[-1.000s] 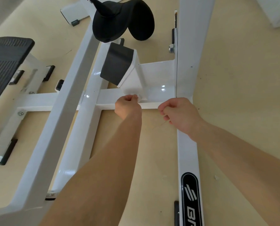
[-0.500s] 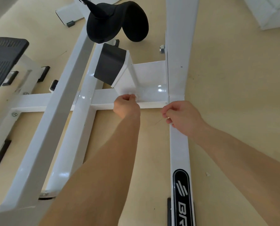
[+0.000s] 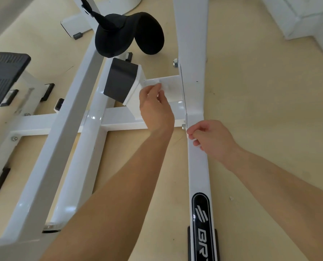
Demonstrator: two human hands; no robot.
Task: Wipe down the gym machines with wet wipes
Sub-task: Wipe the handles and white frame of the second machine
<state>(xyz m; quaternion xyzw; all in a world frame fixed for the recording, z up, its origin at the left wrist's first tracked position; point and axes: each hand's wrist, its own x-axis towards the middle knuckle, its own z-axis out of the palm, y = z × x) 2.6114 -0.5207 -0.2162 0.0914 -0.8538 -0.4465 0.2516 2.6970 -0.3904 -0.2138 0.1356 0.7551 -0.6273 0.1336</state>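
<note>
left hand (image 3: 156,112) pinches wet wipe (image 3: 154,82), stretched sideways across white frame (image 3: 119,118).

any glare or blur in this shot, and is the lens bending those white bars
Head view: small glare spots on the glossy white metal machine frame near the crossbar joint; the thin white wet wipe in the left hand nearly blends into the white panel behind; wide-angle distortion splays the long bars; no marked blur, the right hand looks sharp.
</note>
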